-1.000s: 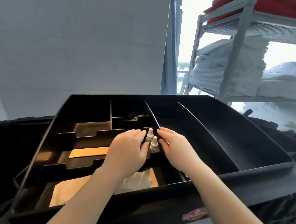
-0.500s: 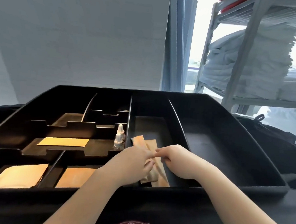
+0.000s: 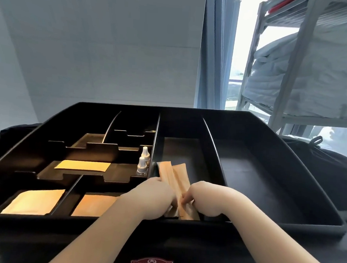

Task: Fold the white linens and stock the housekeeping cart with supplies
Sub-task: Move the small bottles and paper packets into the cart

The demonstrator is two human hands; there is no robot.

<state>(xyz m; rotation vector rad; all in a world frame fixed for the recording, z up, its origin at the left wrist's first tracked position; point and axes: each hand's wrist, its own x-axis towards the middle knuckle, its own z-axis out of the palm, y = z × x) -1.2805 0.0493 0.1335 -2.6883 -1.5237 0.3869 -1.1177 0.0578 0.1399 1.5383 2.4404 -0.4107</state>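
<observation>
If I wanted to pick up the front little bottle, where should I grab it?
Pinch the front little bottle by its narrow white cap, coming straight down from above. It stands upright, close against the second bottle and the black divider, so its sides look hard to reach.

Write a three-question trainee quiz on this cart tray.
1. True or false: the two small bottles stand upright in the tray.
2. Which hands touch the long packets? A left only, B right only, C both.
3. Fill in: the compartment at the tray's far right holds ____.

Key: 1 true. 2 C: the left hand and right hand both hold them. 3 nothing visible.
</observation>
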